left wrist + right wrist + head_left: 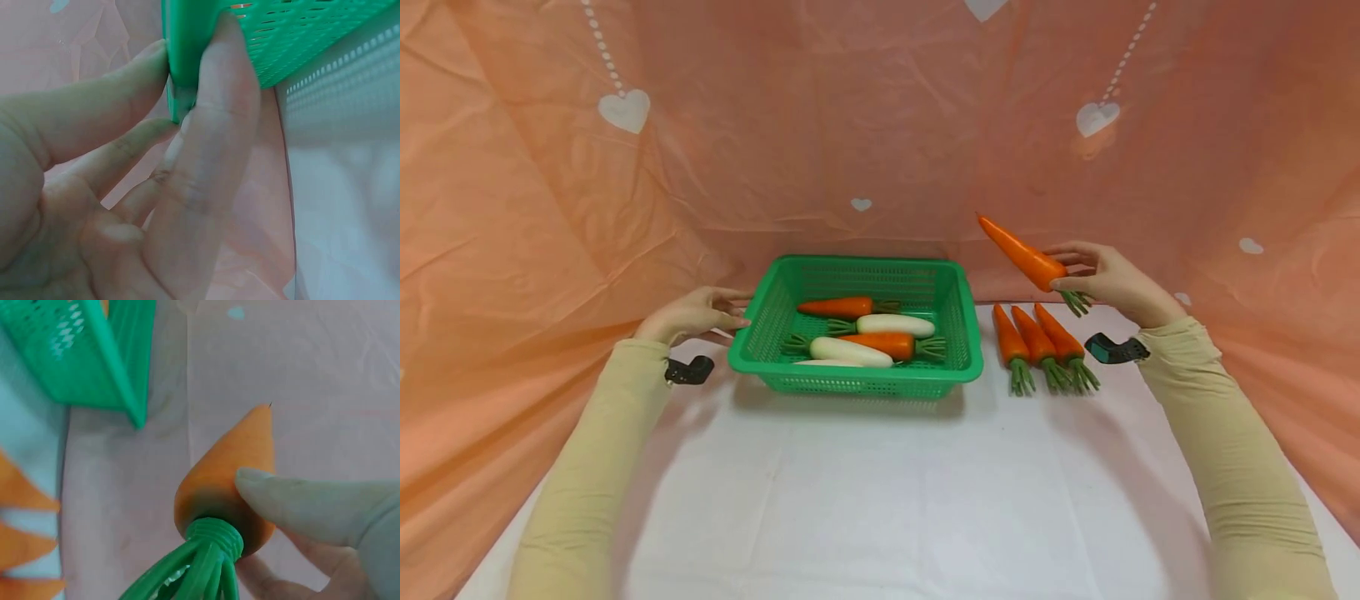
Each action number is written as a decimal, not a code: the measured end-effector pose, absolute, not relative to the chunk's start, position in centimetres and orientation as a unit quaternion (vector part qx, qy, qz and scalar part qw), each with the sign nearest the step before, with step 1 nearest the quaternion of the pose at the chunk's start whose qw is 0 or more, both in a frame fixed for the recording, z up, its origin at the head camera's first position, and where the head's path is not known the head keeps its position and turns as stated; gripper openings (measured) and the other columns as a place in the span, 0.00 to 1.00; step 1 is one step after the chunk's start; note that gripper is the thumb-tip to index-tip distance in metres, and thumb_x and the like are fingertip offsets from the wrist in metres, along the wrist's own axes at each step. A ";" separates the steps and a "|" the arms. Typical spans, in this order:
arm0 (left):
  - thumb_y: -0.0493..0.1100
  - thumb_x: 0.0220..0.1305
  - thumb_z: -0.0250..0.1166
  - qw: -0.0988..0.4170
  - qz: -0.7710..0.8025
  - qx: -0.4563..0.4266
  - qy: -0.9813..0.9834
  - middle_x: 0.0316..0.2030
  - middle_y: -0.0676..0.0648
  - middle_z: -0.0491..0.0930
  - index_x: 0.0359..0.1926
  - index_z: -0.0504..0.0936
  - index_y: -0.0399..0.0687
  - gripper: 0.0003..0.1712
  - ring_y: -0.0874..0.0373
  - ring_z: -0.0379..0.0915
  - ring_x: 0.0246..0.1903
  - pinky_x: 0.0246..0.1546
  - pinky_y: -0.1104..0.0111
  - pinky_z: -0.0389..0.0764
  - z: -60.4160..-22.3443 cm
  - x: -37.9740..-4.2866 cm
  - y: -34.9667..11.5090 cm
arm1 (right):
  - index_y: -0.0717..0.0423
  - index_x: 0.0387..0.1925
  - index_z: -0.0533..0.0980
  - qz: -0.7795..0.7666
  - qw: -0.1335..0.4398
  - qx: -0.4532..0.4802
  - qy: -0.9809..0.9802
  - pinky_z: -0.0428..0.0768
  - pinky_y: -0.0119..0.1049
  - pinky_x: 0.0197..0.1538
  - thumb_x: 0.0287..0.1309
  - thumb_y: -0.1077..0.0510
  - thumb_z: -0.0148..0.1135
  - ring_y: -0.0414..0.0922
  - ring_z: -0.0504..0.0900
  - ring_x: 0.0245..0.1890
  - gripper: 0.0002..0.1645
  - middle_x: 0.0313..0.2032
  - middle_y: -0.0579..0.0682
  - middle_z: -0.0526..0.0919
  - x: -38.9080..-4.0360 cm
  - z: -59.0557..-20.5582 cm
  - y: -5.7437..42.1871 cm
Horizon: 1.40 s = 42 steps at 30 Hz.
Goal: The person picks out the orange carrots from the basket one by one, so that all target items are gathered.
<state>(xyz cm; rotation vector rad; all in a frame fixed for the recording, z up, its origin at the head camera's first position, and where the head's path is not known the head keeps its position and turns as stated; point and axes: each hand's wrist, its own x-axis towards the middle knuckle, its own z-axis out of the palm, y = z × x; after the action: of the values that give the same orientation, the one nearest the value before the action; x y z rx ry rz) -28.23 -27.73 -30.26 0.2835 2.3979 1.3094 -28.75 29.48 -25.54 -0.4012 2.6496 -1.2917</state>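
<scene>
In the head view my right hand [1112, 279] pinches a carrot [1018, 252] near its green stem end, up off the table, with the tip pointing up and left. The right wrist view shows the thumb pressed on this carrot [228, 478], fingers behind it. At the left end of the green plastic basket [856, 372], my left hand [696, 315] grips the rim, thumb and fingers on either side of it in the left wrist view. Inside the basket lie two carrots [835, 307] and three white radishes [897, 325], one mostly hidden by the front wall.
Three carrots [1036, 340] lie side by side right of the basket, stems toward me. A white cloth [880, 483] covers the table. Behind it hangs an orange-pink sheet [820, 125] with white hearts.
</scene>
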 end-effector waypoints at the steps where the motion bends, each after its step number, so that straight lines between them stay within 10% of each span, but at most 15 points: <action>1: 0.35 0.67 0.60 0.196 0.469 0.101 0.855 0.61 0.28 0.64 0.73 0.50 0.35 0.40 0.53 0.78 0.43 0.44 0.59 0.81 -30.3 -28.2 -27.7 | 0.54 0.70 0.59 -0.436 0.086 -0.124 0.887 0.73 0.48 0.51 0.65 0.53 0.60 0.57 0.67 0.58 0.36 0.63 0.60 0.63 -28.4 -25.8 30.2; 7: 0.35 0.67 0.60 0.197 0.469 0.103 0.854 0.62 0.28 0.62 0.73 0.50 0.36 0.40 0.55 0.78 0.43 0.45 0.57 0.80 -30.2 -28.2 -27.8 | 0.61 0.71 0.52 -0.463 0.105 -0.076 0.877 0.58 0.62 0.64 0.66 0.50 0.58 0.59 0.62 0.60 0.41 0.65 0.66 0.59 -26.9 -28.2 34.2; 15: 0.35 0.67 0.60 0.204 0.476 0.108 0.848 0.64 0.29 0.60 0.74 0.49 0.36 0.40 0.53 0.77 0.45 0.46 0.57 0.80 -30.2 -28.1 -27.8 | 0.64 0.67 0.58 -0.496 0.110 -0.064 0.859 0.77 0.35 0.45 0.68 0.53 0.55 0.38 0.77 0.44 0.33 0.50 0.48 0.74 -25.3 -32.0 37.9; 26: 0.36 0.67 0.60 0.196 0.495 0.093 0.841 0.65 0.29 0.60 0.74 0.49 0.37 0.40 0.53 0.77 0.45 0.44 0.63 0.81 -30.8 -28.1 -27.8 | 0.75 0.66 0.53 -0.526 0.141 0.011 0.839 0.80 0.32 0.36 0.69 0.53 0.53 0.42 0.81 0.28 0.37 0.36 0.48 0.80 -25.1 -35.4 38.8; 35: 0.39 0.68 0.60 0.187 0.501 0.096 0.840 0.65 0.30 0.58 0.75 0.47 0.41 0.42 0.59 0.76 0.44 0.45 0.65 0.80 -31.0 -28.1 -27.8 | 0.78 0.66 0.54 -0.480 0.137 0.018 0.866 0.77 0.26 0.41 0.71 0.51 0.49 0.37 0.76 0.39 0.38 0.59 0.74 0.62 -25.0 -36.5 39.1; 42: 0.39 0.69 0.59 0.193 0.508 0.095 0.834 0.67 0.31 0.56 0.75 0.46 0.41 0.41 0.65 0.75 0.43 0.47 0.63 0.79 -31.5 -28.1 -28.0 | 0.79 0.65 0.54 -0.478 0.137 0.038 0.867 0.78 0.26 0.42 0.71 0.51 0.47 0.37 0.75 0.38 0.38 0.60 0.75 0.62 -24.8 -36.8 38.7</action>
<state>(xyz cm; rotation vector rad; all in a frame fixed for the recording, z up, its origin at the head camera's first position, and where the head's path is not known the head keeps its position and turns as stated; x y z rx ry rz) -28.14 -28.00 -31.49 0.2672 2.3397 1.4255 -24.82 38.70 -36.77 0.1097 2.5085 -1.3845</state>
